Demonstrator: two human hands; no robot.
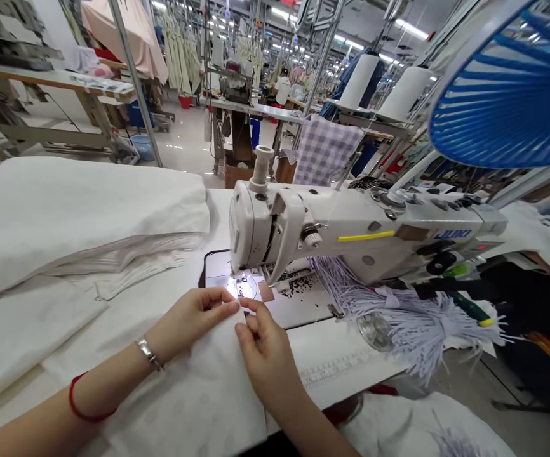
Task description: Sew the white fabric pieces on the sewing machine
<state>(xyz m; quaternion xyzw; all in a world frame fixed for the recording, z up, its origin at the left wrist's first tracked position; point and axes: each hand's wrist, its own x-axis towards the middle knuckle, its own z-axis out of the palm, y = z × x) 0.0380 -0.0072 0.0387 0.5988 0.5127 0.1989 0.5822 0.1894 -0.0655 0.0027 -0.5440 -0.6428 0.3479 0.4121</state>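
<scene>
The fingertips of both hands meet so closely that the small spot between them is hidden; the right hand (265, 349) seems to pinch a fold of the white fabric (184, 397) between thumb and forefinger, while the left hand (192, 317), with a silver bracelet (148, 353) and red cord (84, 403) at its wrist, lies relaxed on the same cloth, fingers extended. The fabric runs across the tabletop (342, 374) from the bottom of the frame, its edge just in front of the lit presser foot (241, 285) of the white JUKI sewing machine (351, 228); the needle area is too bright and small to make out. A thick folded stack of white cloth (75, 216) sits at left; a bundle of pale lilac strips (413, 317) hangs at right, partly covering a round transparent object (375, 331); the blue fan guard (508, 82) is cut off at upper right.
</scene>
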